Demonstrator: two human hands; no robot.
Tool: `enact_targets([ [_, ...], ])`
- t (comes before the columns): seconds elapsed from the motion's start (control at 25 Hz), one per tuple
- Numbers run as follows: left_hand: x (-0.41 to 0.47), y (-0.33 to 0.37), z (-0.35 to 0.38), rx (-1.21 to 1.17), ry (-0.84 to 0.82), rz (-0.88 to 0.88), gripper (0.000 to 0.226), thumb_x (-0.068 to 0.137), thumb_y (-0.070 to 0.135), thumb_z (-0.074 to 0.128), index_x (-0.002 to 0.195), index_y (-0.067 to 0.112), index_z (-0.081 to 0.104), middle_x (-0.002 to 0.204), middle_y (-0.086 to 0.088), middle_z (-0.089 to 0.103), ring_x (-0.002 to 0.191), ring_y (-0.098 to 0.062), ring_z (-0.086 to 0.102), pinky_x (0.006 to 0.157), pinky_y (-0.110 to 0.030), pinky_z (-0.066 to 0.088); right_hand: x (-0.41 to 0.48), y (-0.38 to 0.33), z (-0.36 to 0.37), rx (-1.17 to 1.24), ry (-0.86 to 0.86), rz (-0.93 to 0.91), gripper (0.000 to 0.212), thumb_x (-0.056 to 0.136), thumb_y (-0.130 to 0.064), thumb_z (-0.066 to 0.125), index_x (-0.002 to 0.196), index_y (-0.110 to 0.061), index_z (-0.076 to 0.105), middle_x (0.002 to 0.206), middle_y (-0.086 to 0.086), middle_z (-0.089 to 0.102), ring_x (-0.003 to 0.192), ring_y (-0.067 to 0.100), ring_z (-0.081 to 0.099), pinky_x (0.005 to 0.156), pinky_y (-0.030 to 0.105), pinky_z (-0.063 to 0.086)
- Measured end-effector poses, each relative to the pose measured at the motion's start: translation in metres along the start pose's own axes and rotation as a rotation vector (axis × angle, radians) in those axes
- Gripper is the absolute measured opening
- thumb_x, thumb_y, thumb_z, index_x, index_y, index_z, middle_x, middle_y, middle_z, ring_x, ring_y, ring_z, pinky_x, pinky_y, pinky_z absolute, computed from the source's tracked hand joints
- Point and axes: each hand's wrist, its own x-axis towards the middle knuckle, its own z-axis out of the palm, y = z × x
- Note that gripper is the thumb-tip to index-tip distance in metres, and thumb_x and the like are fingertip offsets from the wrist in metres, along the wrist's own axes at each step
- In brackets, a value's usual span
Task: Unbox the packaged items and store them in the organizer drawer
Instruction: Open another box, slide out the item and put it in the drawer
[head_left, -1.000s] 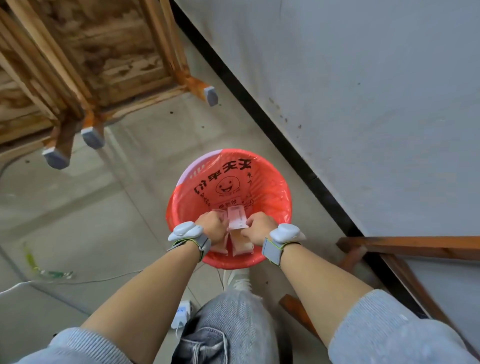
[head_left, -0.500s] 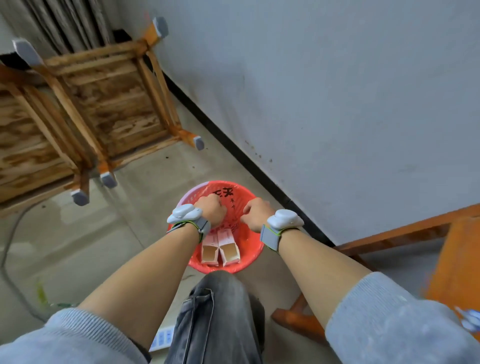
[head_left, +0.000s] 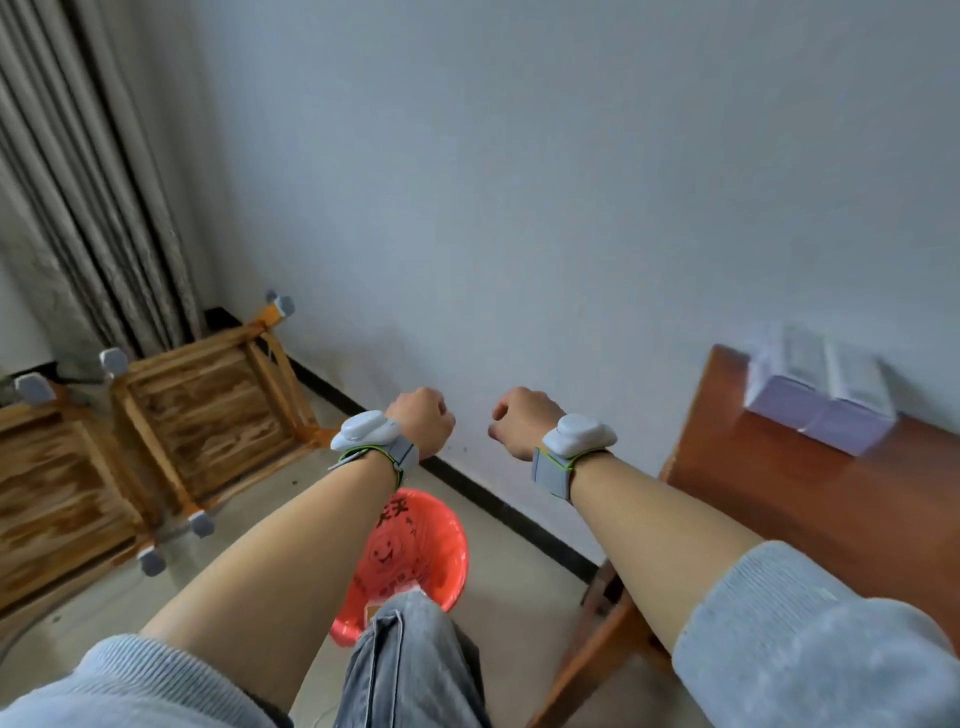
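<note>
Holding L hand (head_left: 423, 421) & R hand (head_left: 522, 423) up side by side in front of the wall (head_left: 519, 208), apart, both clenched w/ nothing seen in either. Wearing white trackers on grey wrist straps (head_left: 400, 452). Blocking part of red-lined bin (head_left: 447, 551) on the floor (head_left: 260, 519) w/ a jeans-clad leg. Facing pale box (head_left: 815, 410), blurred, on far corner of worktop (head_left: 779, 493) at R, by the wall, well apart from both hands. At L, by curtain (head_left: 78, 208): upturned wooden stools (head_left: 208, 405).
</note>
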Motion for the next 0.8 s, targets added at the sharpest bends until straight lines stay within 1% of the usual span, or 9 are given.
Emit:
enact_targets([
  [0.08, -0.010, 0.034, -0.009, 0.017, 0.016, 0.071, 0.022, 0.092, 0.025, 0.051, 0.099, 0.012, 0.068, 0.102, -0.011, 0.067, 0.087, -0.031, 0.062, 0.070, -0.032, 0.047, -0.020, 0.017, -0.034, 0.008, 0.066, 0.005, 0.021, 0.081, -0.024, 0.062, 0.101, -0.020, 0.068, 0.102, 0.005, 0.071, 0.090, 0.028, 0.065, 0.071, 0.027, 0.047],
  [0.2, -0.029, 0.086, -0.012, 0.012, 0.032, 0.174, 0.022, 0.092, 0.025, 0.051, 0.097, 0.012, 0.068, 0.101, -0.012, 0.067, 0.088, -0.032, 0.063, 0.071, -0.033, 0.050, -0.052, 0.051, -0.078, 0.023, 0.172, 0.024, 0.019, 0.081, -0.028, 0.061, 0.098, -0.024, 0.067, 0.102, 0.002, 0.071, 0.092, 0.026, 0.065, 0.075, 0.029, 0.050],
  [0.32, -0.047, 0.137, -0.008, 0.005, 0.045, 0.267, 0.022, 0.091, 0.026, 0.052, 0.098, 0.014, 0.069, 0.102, -0.011, 0.067, 0.088, -0.031, 0.063, 0.070, -0.031, 0.046, -0.082, 0.086, -0.117, 0.023, 0.288, 0.048, 0.017, 0.083, -0.028, 0.061, 0.097, -0.022, 0.069, 0.101, 0.004, 0.073, 0.095, 0.026, 0.065, 0.081, 0.030, 0.052],
  [0.4, -0.059, 0.168, -0.001, -0.005, 0.039, 0.319, 0.022, 0.091, 0.027, 0.052, 0.098, 0.015, 0.069, 0.100, -0.011, 0.068, 0.087, -0.031, 0.064, 0.070, -0.033, 0.049, -0.102, 0.110, -0.138, 0.004, 0.351, 0.070, 0.016, 0.083, -0.027, 0.060, 0.096, -0.022, 0.070, 0.101, 0.005, 0.073, 0.100, 0.026, 0.063, 0.084, 0.029, 0.050],
  [0.52, -0.073, 0.209, 0.015, -0.010, 0.022, 0.392, 0.023, 0.091, 0.028, 0.052, 0.100, 0.015, 0.068, 0.100, -0.010, 0.069, 0.086, -0.030, 0.065, 0.073, -0.036, 0.055, -0.131, 0.147, -0.164, 0.034, 0.448, 0.132, 0.014, 0.083, -0.025, 0.060, 0.091, -0.022, 0.071, 0.099, 0.003, 0.072, 0.092, 0.026, 0.065, 0.075, 0.028, 0.050],
  [0.6, -0.079, 0.230, 0.026, -0.010, 0.016, 0.435, 0.023, 0.091, 0.026, 0.051, 0.101, 0.014, 0.069, 0.098, -0.010, 0.070, 0.084, -0.029, 0.066, 0.073, -0.038, 0.057, -0.145, 0.169, -0.175, 0.040, 0.476, 0.174, 0.012, 0.082, -0.025, 0.059, 0.087, -0.024, 0.070, 0.097, 0.002, 0.072, 0.089, 0.028, 0.065, 0.073, 0.030, 0.052],
  [0.72, -0.084, 0.265, 0.047, -0.015, 0.014, 0.508, 0.025, 0.090, 0.024, 0.052, 0.104, 0.013, 0.069, 0.102, -0.011, 0.070, 0.091, -0.030, 0.065, 0.079, -0.038, 0.056, -0.159, 0.208, -0.188, 0.058, 0.522, 0.240, 0.015, 0.083, -0.024, 0.058, 0.094, -0.022, 0.068, 0.102, 0.003, 0.071, 0.091, 0.029, 0.065, 0.076, 0.032, 0.053],
  [0.8, -0.085, 0.280, 0.058, 0.003, 0.039, 0.547, 0.028, 0.090, 0.024, 0.051, 0.112, 0.014, 0.066, 0.114, -0.011, 0.066, 0.101, -0.030, 0.062, 0.083, -0.037, 0.052, -0.162, 0.228, -0.190, 0.058, 0.557, 0.273, 0.022, 0.083, -0.025, 0.058, 0.102, -0.021, 0.067, 0.106, 0.003, 0.070, 0.095, 0.031, 0.064, 0.078, 0.031, 0.051],
])
